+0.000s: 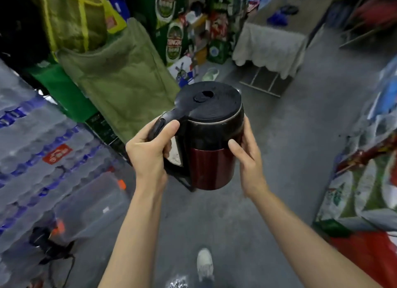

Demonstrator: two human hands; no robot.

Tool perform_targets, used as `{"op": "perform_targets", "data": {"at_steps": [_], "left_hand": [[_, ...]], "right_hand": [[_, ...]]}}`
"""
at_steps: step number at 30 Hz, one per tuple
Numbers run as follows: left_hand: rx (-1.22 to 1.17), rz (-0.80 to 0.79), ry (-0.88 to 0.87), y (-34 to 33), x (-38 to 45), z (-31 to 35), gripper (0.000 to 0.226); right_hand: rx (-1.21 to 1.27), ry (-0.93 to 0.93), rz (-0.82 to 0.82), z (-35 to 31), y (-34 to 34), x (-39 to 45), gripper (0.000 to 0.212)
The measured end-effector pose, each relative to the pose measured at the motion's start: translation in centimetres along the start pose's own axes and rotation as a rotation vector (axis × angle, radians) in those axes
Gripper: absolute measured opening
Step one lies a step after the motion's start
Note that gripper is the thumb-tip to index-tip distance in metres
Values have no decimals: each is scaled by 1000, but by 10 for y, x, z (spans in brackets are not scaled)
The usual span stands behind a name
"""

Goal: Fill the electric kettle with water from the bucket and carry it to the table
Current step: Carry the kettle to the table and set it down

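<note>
The electric kettle (211,146) is black on top and dark red below, with its black lid closed. It hangs upright in the air at the middle of the head view, above the grey floor. My left hand (150,147) is wrapped around its black handle on the left side. My right hand (247,156) presses flat against the kettle's right wall, thumb on the front. A table (268,45) draped in a white cloth stands ahead at the upper right. No bucket is in view.
Stacked packs of bottled water (32,137) and a clear plastic bin (90,204) line the left. Green sacks (120,77) and beer cartons (171,30) stand ahead left. Printed sacks (365,180) pile on the right. A grey floor aisle (290,126) runs between them. My shoe (205,264) shows below.
</note>
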State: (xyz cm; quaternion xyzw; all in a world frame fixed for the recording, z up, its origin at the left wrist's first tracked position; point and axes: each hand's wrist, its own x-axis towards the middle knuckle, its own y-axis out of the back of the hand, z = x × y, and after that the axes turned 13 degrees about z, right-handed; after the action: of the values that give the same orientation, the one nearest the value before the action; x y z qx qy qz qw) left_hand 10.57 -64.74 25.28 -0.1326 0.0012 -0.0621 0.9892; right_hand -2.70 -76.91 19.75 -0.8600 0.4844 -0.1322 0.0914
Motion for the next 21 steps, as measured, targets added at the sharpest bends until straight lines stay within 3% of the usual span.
{"op": "perform_targets", "data": {"at_steps": [5,13,17,21], "left_hand": [[-19,-155,74,-70,27,-12,31],[-23,-408,125,-200,57,-39,17],[-47,-448,150,-275,62,-66,49],[-28,-538,154,-352,66,-95,50]], "right_hand": [[-29,49,153,-7,27,43,73],[-58,106,378,-17,81,124,75],[-54,124,467,-19,125,177,76],[-62,110,501,-19,171,233,75]]}}
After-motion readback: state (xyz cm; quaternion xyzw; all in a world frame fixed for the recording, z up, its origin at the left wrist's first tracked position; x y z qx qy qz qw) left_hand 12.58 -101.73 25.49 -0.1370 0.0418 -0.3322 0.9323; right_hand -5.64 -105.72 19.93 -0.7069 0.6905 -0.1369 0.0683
